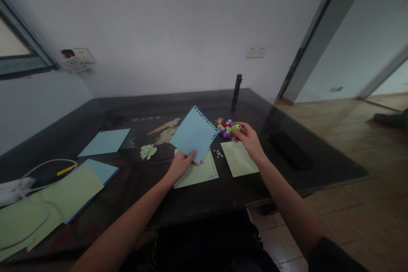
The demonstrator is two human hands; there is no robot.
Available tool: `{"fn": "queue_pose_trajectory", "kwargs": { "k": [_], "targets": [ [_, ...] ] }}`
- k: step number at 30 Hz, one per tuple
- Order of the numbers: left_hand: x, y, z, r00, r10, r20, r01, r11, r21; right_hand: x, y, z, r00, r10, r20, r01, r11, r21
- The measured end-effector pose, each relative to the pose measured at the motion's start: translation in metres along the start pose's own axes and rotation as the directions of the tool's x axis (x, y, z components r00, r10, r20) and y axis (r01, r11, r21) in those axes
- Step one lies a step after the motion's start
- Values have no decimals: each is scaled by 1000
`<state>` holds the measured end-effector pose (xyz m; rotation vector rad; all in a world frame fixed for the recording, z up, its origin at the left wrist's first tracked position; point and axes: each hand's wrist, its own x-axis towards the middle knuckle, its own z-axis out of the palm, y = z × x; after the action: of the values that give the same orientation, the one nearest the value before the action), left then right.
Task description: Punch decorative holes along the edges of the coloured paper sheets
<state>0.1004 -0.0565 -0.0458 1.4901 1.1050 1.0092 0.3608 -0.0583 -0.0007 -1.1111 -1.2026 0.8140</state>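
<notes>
My left hand [183, 165] pinches a light blue sheet of paper [195, 134] by its lower corner, tilted above the table. A row of holes runs along the sheet's upper right edge. My right hand [247, 136] has its fingers closed on a small green toy-like piece with a round eye [236, 127]. Just left of it sits a cluster of similar purple, red and green pieces [226, 134]. Under the blue sheet lies a pale green sheet with holes [204, 174], partly covered. Another pale green sheet [239, 161] lies below my right hand.
Small pale bits form a pile [148, 151], with a few more bits [218, 153] between the green sheets. A blue sheet [105, 142], stacked papers [83, 187] and a white cable [47, 161] are left. A black pen-like object [236, 93] stands behind; a dark case [291, 149] lies right.
</notes>
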Motion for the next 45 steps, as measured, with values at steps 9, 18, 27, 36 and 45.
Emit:
{"fn": "queue_pose_trajectory", "kwargs": {
  "k": [9, 18, 27, 36, 45],
  "targets": [
    [-2, 10, -3, 997, 24, 76, -35, 989, 147, 62, 22, -26, 1000, 1, 5, 1, 866, -500],
    [0, 5, -4, 996, 15, 85, -27, 990, 139, 80, 62, -24, 994, 108, -33, -74, 405, -911],
    [-1, 2, -3, 995, 15, 95, -29, 989, 145, 80, 67, -25, 986, 164, -38, -91, 326, -941],
    [-1, 4, -4, 996, 20, 89, -33, 989, 142, 75, 48, -23, 997, 41, -71, -82, 413, -907],
    [-3, 11, -2, 997, -13, 75, 7, 996, 88, 48, 8, 9, 938, 145, 315, -65, 966, -251]
  ]
}}
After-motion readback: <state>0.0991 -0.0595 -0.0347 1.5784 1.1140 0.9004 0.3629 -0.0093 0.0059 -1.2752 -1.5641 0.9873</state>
